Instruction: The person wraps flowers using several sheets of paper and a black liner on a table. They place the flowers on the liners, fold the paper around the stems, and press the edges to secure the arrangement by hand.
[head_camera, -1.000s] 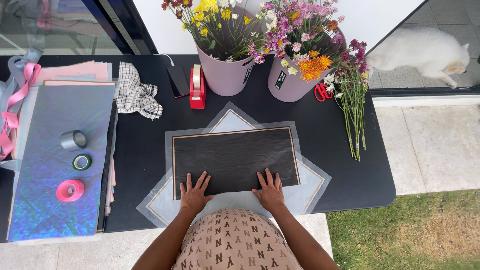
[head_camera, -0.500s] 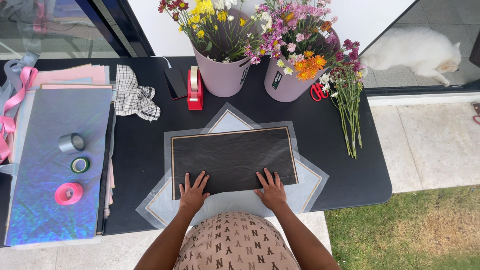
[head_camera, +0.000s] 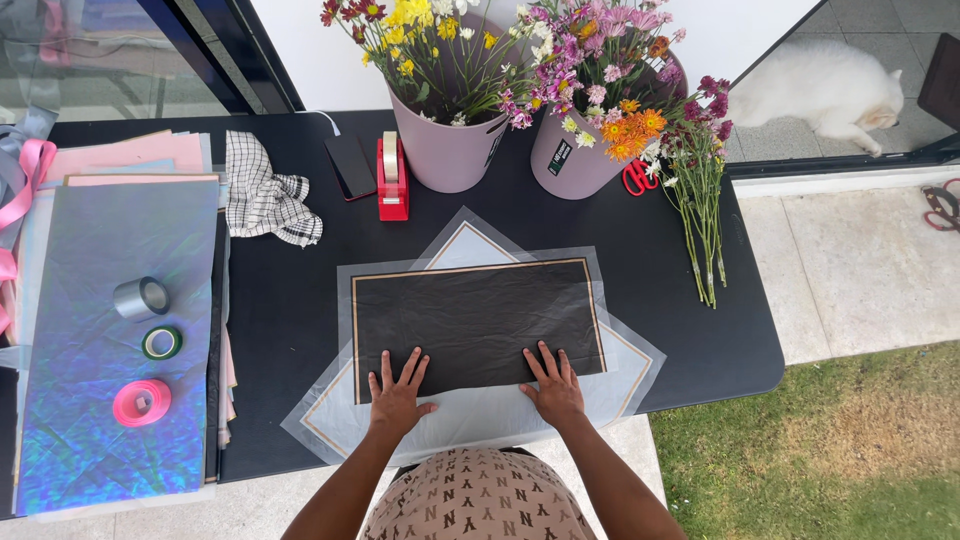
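Observation:
A black wrapping sheet with a gold border (head_camera: 475, 315) lies on top of translucent white sheets (head_camera: 630, 355) in the middle of the black table (head_camera: 290, 330). My left hand (head_camera: 398, 392) rests flat on the black sheet's near left edge, fingers spread. Flat on the near right edge is my right hand (head_camera: 552, 385), also with fingers apart. Neither hand holds anything.
Two mauve pots of mixed flowers (head_camera: 450, 150) (head_camera: 580, 155) stand at the back, with loose stems (head_camera: 700, 215) and red scissors (head_camera: 638, 177) to the right. A red tape dispenser (head_camera: 392, 180), phone (head_camera: 351, 166) and checked cloth (head_camera: 262, 195) lie behind. Holographic paper (head_camera: 110, 330) with tape rolls (head_camera: 142, 402) fills the left. A white dog (head_camera: 815, 92) lies outside.
Both hands stay pressed flat on the near edge of the black sheet. Only the view shifts slightly; the sheets have not visibly moved.

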